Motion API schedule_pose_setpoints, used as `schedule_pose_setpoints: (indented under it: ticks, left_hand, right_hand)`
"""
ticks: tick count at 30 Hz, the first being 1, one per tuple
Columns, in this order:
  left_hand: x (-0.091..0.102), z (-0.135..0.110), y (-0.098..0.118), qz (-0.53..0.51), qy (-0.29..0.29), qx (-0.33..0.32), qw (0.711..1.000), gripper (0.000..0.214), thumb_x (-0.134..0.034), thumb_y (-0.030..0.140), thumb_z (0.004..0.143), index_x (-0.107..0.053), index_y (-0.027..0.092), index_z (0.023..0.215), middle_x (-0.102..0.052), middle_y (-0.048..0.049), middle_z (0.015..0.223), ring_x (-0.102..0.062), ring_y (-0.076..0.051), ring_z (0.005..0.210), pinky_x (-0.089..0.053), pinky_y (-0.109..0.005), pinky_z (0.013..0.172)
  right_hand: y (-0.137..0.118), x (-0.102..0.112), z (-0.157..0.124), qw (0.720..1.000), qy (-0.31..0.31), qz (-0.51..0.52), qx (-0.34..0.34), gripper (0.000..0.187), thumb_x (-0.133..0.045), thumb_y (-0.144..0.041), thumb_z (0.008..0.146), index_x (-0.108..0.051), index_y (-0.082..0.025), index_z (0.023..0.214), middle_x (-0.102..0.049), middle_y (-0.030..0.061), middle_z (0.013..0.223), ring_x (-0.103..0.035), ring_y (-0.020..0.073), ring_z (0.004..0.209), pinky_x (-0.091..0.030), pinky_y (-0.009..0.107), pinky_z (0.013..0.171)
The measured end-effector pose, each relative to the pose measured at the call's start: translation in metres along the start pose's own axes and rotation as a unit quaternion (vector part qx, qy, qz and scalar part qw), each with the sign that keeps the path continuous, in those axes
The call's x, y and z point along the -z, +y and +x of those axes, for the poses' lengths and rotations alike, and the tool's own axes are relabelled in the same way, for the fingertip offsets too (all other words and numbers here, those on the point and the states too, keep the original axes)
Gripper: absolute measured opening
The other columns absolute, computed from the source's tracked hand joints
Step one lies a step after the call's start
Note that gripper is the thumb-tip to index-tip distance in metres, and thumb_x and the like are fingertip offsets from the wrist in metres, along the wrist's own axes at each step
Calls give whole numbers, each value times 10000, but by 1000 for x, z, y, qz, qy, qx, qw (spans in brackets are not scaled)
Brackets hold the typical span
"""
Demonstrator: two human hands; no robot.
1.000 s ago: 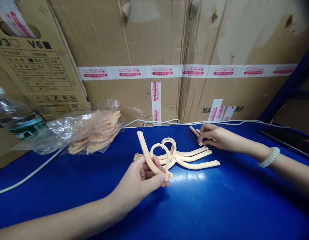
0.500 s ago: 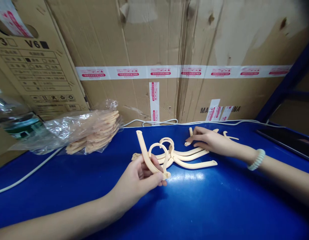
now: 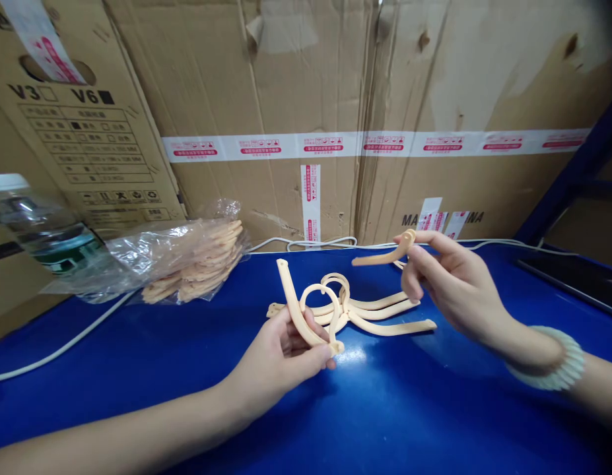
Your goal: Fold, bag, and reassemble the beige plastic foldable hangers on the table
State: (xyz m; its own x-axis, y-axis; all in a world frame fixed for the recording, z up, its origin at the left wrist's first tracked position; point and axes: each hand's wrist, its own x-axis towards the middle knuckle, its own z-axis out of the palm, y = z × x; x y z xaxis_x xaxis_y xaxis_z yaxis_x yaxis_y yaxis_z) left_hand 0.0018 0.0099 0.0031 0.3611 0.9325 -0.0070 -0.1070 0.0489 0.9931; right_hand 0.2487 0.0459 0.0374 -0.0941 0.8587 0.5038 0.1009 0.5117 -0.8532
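My left hand (image 3: 290,346) is closed around a cream plastic hanger piece (image 3: 296,307) made of a curved arm and a round hook, tilted above the table. Raised at the right, my right hand (image 3: 451,280) pinches a loose hanger arm (image 3: 382,258) of the same cream plastic by its rounded end, its free end pointing left. Behind my left hand, several cream folding hangers (image 3: 385,326) lie together on the blue table, hooks toward the back. The left part of that group is partly hidden by my left hand.
A clear bag (image 3: 206,264) of cream parts lies at the left beside a water bottle (image 3: 63,231). Cardboard boxes (image 3: 266,86) stand along the back, with a white cable (image 3: 325,244) in front. A dark flat device (image 3: 573,284) rests at the right.
My right hand has lifted from the parts at the back right and come nearer, now with a hanger arm in its fingers. My left hand keeps its grip on the hanger piece.
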Motion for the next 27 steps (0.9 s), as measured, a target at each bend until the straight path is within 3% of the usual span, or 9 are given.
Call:
schedule_pose_setpoints:
  ticks: [3,5,11,17,21,27]
  left_hand:
    - [-1,0,1,-1,6,3,1000,294,-787,141,668,-514,175,774,-678,41,744,-671,-99,628,-512,-219,634]
    - [-2,-1,1,1,12,8,1000,313,-793,127,646,-512,176,776,-672,45,728,-662,-97,630,-510,-215,634]
    - [-3,-3,-2,5,1,4,1000,330,-780,120,656,-496,186,811,-662,45,750,-641,-94,663,-519,-230,674]
    - [-1,-5,-1,30,-47,-27,998,301,-730,94,719,-472,196,835,-639,51,802,-628,-89,740,-499,-214,702]
    - [-1,-7,-1,41,-71,-43,996,297,-706,98,751,-447,208,848,-630,48,815,-627,-103,772,-504,-244,750]
    - [-2,-7,0,39,-78,-61,994,283,-681,116,782,-434,219,875,-637,32,852,-634,-126,801,-513,-275,759]
  right_hand:
    - [-8,-17,-13,986,-55,126,-91,230,-604,-401,932,-606,-217,1069,-698,19,672,-641,140,593,-499,253,567]
    - [-10,-25,-21,965,-89,197,-147,254,-601,-419,930,-639,-200,1053,-730,64,824,-681,162,731,-532,264,623]
    - [-6,-39,-38,924,-117,260,-253,215,-763,-301,821,-634,-177,939,-686,8,802,-586,71,651,-468,163,560]
    - [-1,-47,-42,912,-133,266,-282,401,-855,-280,713,-558,-206,972,-728,8,809,-640,101,693,-501,192,620]
    - [3,-47,-44,913,-183,246,-268,262,-819,-281,751,-652,-168,919,-715,18,814,-646,105,706,-522,208,642]
    - [4,-45,-43,924,-198,216,-247,197,-804,-287,768,-697,-155,868,-702,6,754,-645,102,688,-526,211,644]
